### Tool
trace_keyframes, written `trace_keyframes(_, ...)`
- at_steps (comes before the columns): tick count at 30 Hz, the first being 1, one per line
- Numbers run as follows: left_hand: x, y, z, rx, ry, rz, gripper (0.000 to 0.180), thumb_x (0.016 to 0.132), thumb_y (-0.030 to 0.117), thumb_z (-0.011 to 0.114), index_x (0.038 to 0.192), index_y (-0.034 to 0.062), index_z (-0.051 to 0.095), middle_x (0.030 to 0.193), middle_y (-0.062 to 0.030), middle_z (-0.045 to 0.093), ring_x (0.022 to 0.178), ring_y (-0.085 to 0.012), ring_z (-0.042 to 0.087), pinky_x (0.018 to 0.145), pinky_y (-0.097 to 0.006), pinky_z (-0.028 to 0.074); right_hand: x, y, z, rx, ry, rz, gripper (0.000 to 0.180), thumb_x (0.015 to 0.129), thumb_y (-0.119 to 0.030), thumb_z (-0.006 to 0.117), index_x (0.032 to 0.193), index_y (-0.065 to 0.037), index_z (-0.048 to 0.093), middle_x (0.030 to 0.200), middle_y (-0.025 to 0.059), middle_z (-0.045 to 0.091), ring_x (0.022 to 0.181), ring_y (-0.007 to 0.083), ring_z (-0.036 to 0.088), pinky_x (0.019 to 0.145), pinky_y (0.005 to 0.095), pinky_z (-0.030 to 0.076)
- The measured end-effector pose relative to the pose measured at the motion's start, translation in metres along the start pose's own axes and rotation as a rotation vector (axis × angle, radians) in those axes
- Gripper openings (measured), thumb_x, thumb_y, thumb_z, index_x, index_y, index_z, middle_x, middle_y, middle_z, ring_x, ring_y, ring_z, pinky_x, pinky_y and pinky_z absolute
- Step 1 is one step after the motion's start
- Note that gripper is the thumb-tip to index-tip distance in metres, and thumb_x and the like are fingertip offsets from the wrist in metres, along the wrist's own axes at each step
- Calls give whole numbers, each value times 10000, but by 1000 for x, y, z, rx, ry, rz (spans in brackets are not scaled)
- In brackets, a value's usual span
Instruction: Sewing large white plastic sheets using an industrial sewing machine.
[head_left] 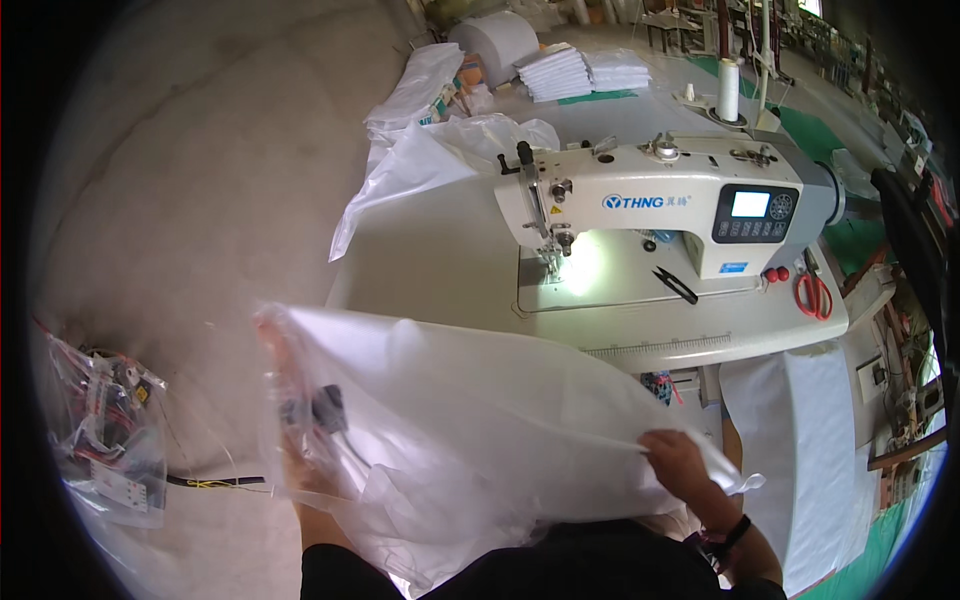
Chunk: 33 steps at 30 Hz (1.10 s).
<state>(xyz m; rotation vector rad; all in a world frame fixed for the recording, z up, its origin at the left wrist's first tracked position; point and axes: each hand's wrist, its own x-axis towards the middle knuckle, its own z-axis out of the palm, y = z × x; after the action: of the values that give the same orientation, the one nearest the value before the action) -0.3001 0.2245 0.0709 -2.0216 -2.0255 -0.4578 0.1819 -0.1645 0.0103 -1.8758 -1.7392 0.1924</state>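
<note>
Plastic bag [470, 420], large, clear and milky, was spread wide in front of the person, below the near edge of the table [430, 250]. The right hand [680, 462] was clenched on the bag's right edge, pinching the film where it drew into a taut fold. The left hand [305, 400] showed only dimly through the film at the bag's left side; it seemed to be grasping the plastic there, though its fingers were too blurred to be sure. Whether the bag held anything could not be told; only folds of its own film showed.

On the table stood a white sewing machine [650, 200], with black snips [676, 284] just beside its base and red scissors [814, 294] near the right edge. Further back lay a stack of folded white cloth [585, 72] and a spool of white thread [728, 88]. More clear plastic [420, 160] hung over the table's left end. On the floor, well to the left, lay a small clear bag [105, 435] holding wires and small parts.
</note>
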Motion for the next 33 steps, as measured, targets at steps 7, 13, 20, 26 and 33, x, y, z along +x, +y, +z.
trace_keyframes(7, 25, -10, -97, -137, 315, 64, 207, 857, 159, 497, 989, 78, 634, 919, -137, 651, 803, -239, 625, 734, -387, 509, 27, 7, -98, 1038, 44, 499, 219, 881, -178, 595, 874, 41, 604, 722, 122, 612, 669, 175, 597, 588, 283, 475)
trace_keyframes(13, 34, -41, -199, -136, 533, 36, 203, 850, 160, 500, 977, 78, 635, 929, -139, 653, 820, -247, 631, 736, -384, 512, 76, -25, -134, 25, 264, 363, 251, 848, -246, 638, 961, -23, 629, 854, 113, 642, 767, 227, 636, 689, 296, 505)
trace_keyframes(20, -12, -105, -232, 26, 460, -205, 198, 842, 162, 504, 963, 78, 637, 940, -142, 656, 840, -256, 637, 738, -381, 515, 69, -58, -80, -257, 332, -453, 353, 766, -256, 697, 1045, -64, 601, 906, 149, 623, 843, 311, 636, 719, 397, 512)
trace_keyframes(26, 0, -98, -236, 152, 367, -290, 194, 835, 163, 508, 951, 77, 638, 950, -145, 658, 858, -263, 642, 740, -379, 518, 79, -19, -63, 124, -76, -171, 196, 776, -69, 626, 972, -51, 621, 804, 130, 625, 690, 353, 585, 600, 379, 491)
trace_keyframes(33, 93, -9, -174, 283, 143, -28, 190, 826, 165, 512, 937, 77, 639, 961, -148, 661, 878, -272, 649, 742, -375, 522, 10, -15, -177, 1365, 377, 79, 180, 751, -52, 669, 928, -30, 647, 815, 81, 631, 733, 153, 593, 656, 290, 485)
